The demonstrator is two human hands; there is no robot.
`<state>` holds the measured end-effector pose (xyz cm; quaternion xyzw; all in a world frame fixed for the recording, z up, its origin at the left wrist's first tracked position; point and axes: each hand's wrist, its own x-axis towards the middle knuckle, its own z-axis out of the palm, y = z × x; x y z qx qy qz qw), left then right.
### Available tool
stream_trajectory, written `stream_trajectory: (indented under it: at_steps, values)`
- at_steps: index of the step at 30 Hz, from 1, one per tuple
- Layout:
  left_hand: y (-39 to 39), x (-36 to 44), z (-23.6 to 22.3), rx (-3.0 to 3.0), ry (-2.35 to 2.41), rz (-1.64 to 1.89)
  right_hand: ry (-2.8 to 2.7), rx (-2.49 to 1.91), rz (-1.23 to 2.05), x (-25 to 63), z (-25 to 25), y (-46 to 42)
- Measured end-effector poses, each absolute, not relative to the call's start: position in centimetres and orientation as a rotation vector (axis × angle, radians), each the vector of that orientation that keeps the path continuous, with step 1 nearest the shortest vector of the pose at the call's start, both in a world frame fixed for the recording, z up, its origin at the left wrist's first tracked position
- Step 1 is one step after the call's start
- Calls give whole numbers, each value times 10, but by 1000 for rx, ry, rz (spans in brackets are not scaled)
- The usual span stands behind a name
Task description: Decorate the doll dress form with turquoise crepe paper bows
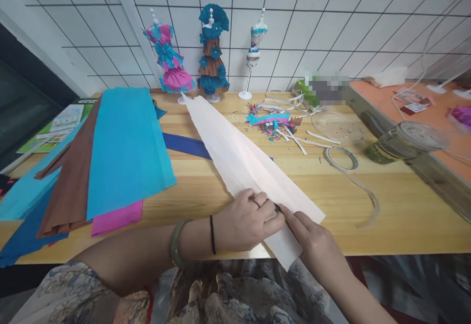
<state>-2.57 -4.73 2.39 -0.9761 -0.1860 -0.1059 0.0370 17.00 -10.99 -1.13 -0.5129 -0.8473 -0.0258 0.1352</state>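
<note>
A long sheet of pale pinkish-white crepe paper (235, 142) lies at a slant from the back of the table to its front edge, folded lengthwise. Near its lower end my left hand (253, 221) has its fingers curled and pressed together on the paper. My right hand (312, 236) closes on the same sheet from the right side, its fingertips almost meeting the left ones. Between the hands shows a small dark thing (277, 208), too hidden to name. Under the sheet runs a dark blue paper strip (187, 145).
Blue crepe paper (127, 152), brown crepe paper (73, 177) and pink paper (117, 217) are piled left. Three small dress forms (211, 54) stand along the wall. Paper scraps (270, 120), a tape roll (341, 159) and a lidded jar (405, 140) lie right.
</note>
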Motion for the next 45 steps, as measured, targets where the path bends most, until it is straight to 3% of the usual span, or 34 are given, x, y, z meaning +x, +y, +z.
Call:
stream_trajectory:
  at_steps: [6,14,28,45]
  values:
    - [-52,-28,22,-2805,-974,-78,-2449,-1463,-111,169,-9,-107]
    - [-58,-25,17,-2747,-1014,114,-2471,-1507,-203,168,-9,-109]
    - [-70,-22,12,-2708,-1068,-12,-2536,-1502,-427,158,-7,-101]
    - [-70,-22,11,-2696,-1077,-50,-2543,-1473,-342,157,-10,-98]
